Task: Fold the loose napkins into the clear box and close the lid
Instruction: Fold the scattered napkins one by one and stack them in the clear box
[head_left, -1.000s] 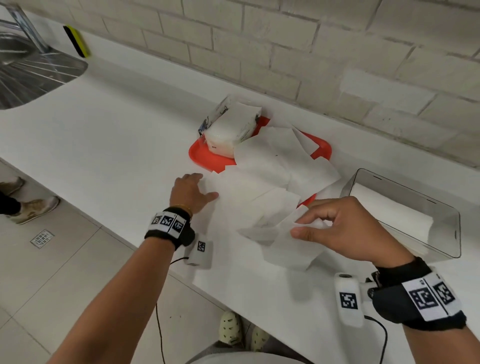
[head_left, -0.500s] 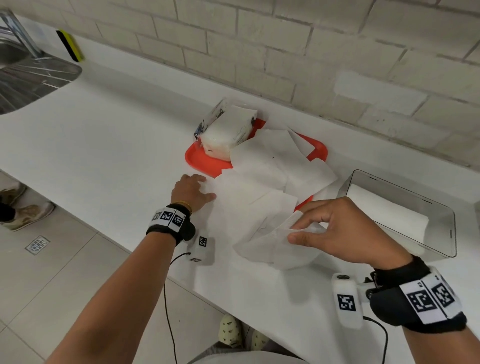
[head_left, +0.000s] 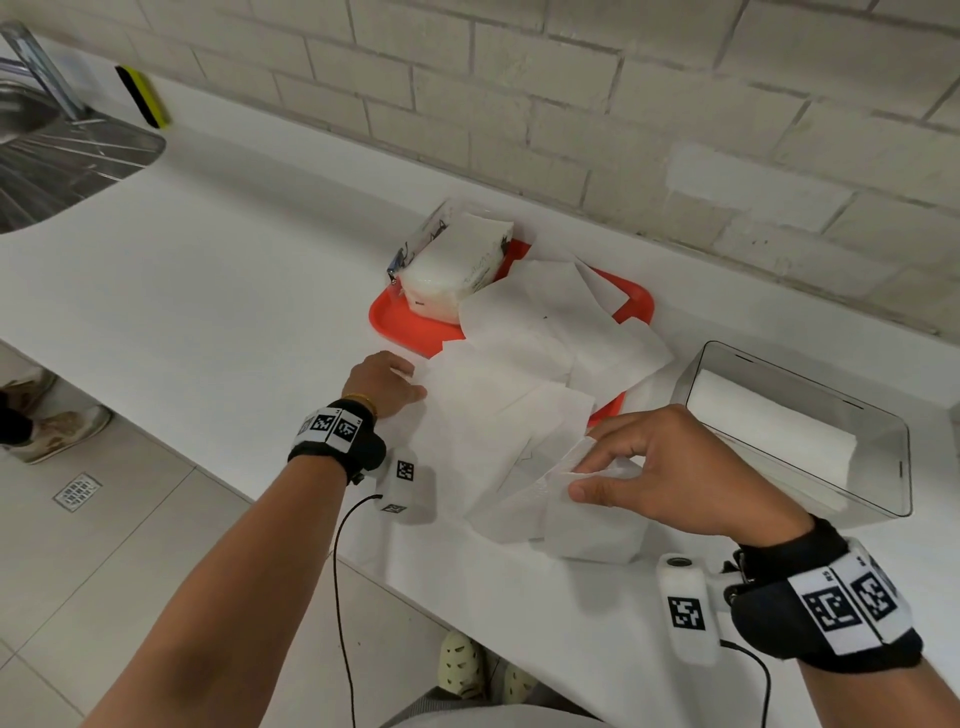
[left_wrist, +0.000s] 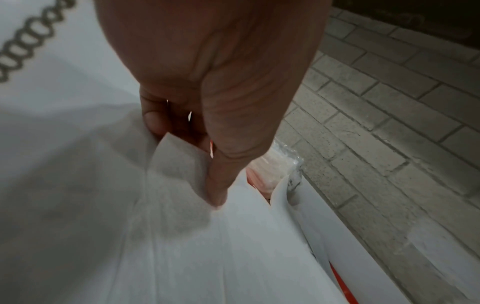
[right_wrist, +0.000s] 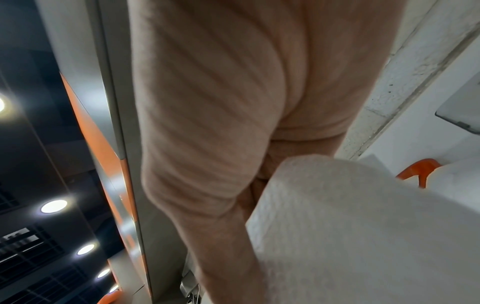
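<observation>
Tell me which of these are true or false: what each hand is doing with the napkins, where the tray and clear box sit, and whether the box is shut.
1. The right hand pinches a raised napkin. True.
2. The left hand is lifted clear of the paper. False: it rests on the edge of the spread napkins, thumb on the paper.
3. The clear box is closed with a lid. False: it stands open, with white paper already inside.
4. The red tray lies partly under loose napkins. True.
5. The napkin pack sits in the clear box. False: it sits on the red tray, near the wall.
</observation>
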